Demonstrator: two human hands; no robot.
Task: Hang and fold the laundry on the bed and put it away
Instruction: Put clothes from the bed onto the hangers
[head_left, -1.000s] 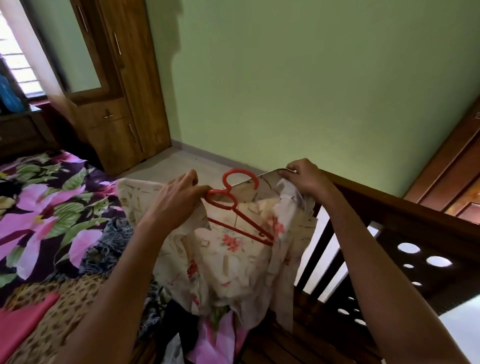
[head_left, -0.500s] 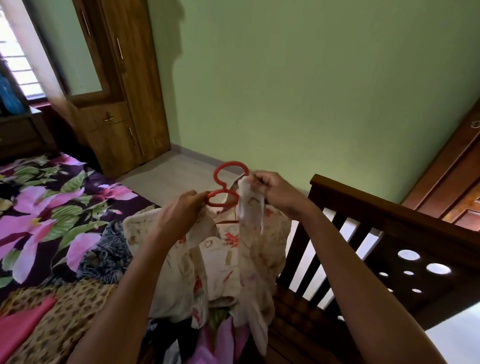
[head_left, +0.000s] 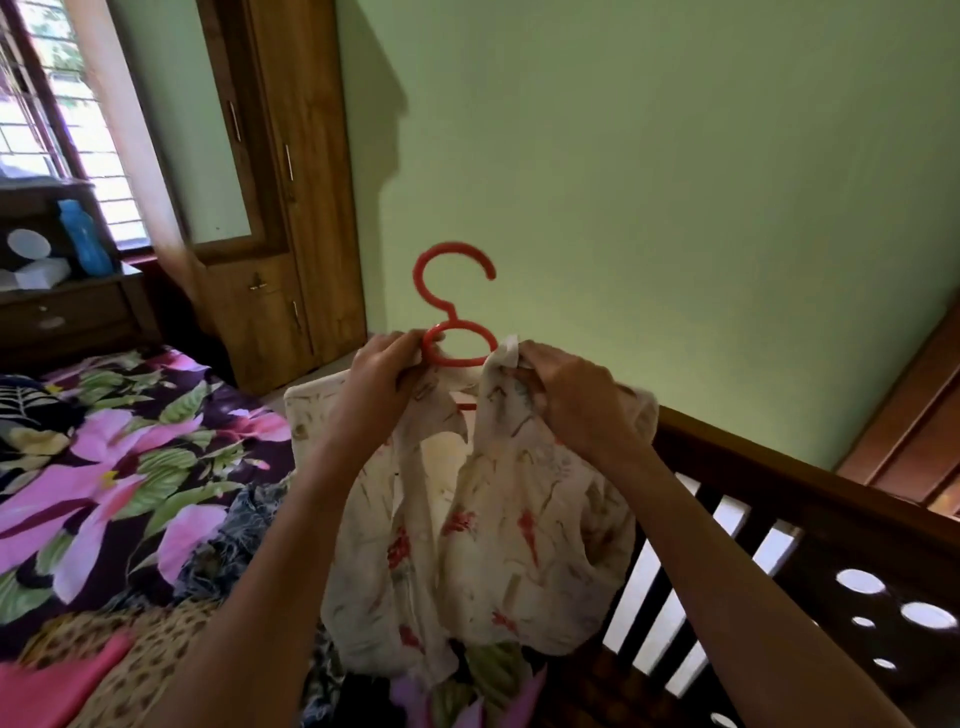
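Above the bed (head_left: 104, 467), the left hand (head_left: 382, 374) pinches the red hanger (head_left: 452, 270) at its neck ring, and the right hand (head_left: 569, 400) clamps the floral shirt (head_left: 483, 545) by its collar. Should either grip loosen before the collar seats, the thin fabric could slide off one shoulder — back onto the pile.

Only one cam, worn on the head, looking forward and a bit down, close to the hanger (head_left: 450, 310); bed (head_left: 130, 467) left, wall (head_left: 675, 182) ahead.

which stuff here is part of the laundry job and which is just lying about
In the job: cream floral shirt, red hanger, left hand, right hand, leopard-print garment.
Lying about: blue bottle, wooden footboard.
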